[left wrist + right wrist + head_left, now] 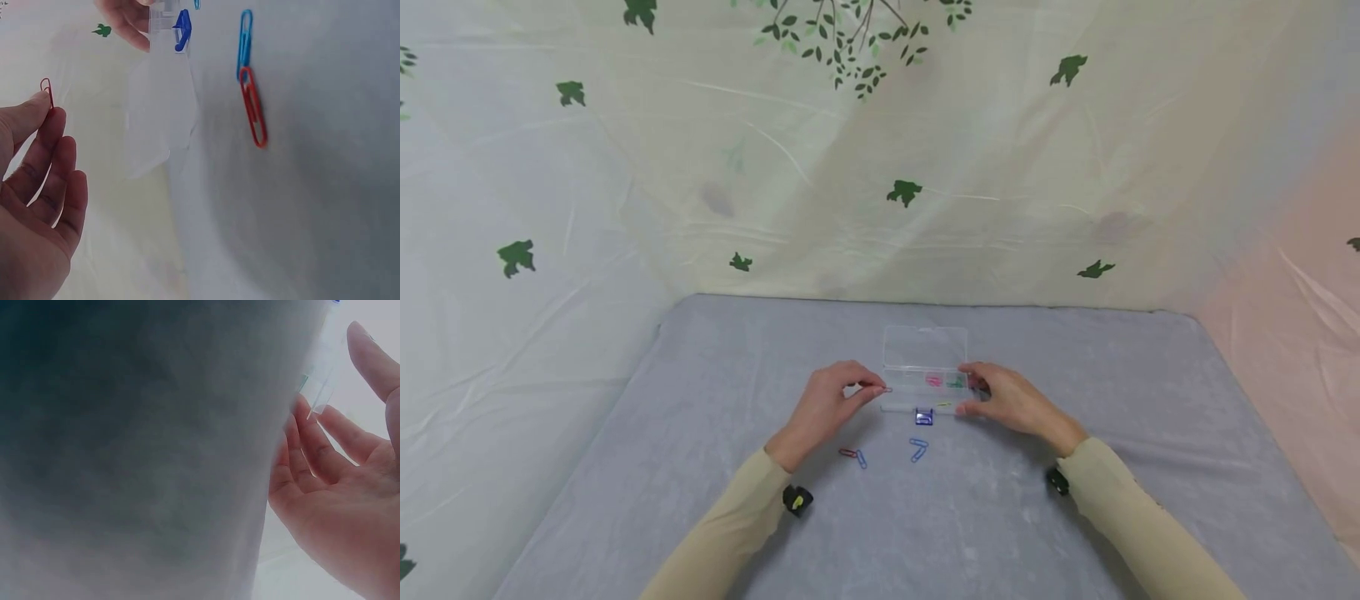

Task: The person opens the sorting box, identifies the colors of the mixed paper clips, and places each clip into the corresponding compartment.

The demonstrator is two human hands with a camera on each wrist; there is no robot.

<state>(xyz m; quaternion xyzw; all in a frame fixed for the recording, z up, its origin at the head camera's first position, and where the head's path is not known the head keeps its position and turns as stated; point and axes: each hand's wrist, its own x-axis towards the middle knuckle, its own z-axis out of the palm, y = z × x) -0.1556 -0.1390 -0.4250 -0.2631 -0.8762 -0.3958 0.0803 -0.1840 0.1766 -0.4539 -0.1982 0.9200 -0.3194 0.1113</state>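
Presently pinching a red paper clip (46, 86) with fingers of the left hand (831, 404), pointed rightward at left end of clear compartment box (925, 367); gripping right end with right hand (1011, 400).

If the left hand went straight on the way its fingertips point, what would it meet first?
Probably the left end of the clear plastic compartment box, the red paperclip pinched in the left hand leading; its height relative to the box is unclear.

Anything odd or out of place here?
Nothing looks damaged. Slightly untidy: one red paper clip and three blue clips lie loose on the gray cloth, in front of the open clear box.
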